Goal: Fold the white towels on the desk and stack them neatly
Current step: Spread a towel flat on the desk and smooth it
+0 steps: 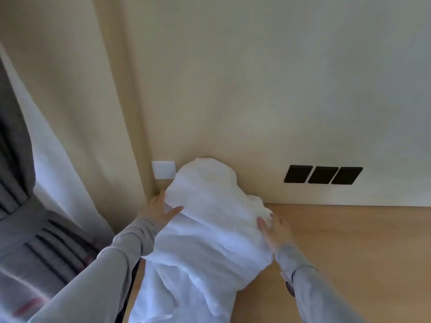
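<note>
Left hand [158,212] touching towel heap [210,217], right hand [271,231] touching opposite side

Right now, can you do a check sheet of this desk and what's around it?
Surface: light wooden desk.
Job's things: white towels in one crumpled pile against the wall; none visibly folded.
Clutter: nothing seen.
Hands: left hand and right hand flat against the pile's sides, fingers straight.
Cables: nothing seen.
Surroundings: white switch, three black plates, curtain and striped cloth at left.
</note>
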A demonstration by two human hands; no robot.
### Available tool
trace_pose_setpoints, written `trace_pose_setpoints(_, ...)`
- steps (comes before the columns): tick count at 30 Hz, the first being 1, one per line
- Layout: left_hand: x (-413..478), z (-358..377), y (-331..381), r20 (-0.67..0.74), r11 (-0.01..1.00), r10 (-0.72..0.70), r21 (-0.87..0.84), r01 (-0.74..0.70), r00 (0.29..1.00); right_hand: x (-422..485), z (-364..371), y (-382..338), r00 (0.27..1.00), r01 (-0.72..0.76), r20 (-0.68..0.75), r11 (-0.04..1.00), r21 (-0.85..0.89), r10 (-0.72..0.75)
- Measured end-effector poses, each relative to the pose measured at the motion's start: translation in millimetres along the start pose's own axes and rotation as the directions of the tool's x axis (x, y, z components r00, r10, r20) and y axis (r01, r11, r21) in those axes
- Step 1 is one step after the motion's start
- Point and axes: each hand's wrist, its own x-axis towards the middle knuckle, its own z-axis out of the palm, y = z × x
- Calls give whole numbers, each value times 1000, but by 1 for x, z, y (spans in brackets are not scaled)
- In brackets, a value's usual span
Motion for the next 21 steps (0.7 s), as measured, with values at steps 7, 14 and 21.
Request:
trace_pose_setpoints(7,24,-3,15,14,892,-11,-451,17,1000,13,-2,-3,905,-363,10,759,541,426)
trace_pose_setpoints(14,42,-1,27,57,846,-13,-531,41,998,17,-6,0,828,-472,184,483,737,529)
trace_pose_setpoints(21,45,-1,21,72,902,28,-431,6,997,18,-4,1,862,-478,241,560,676,446)
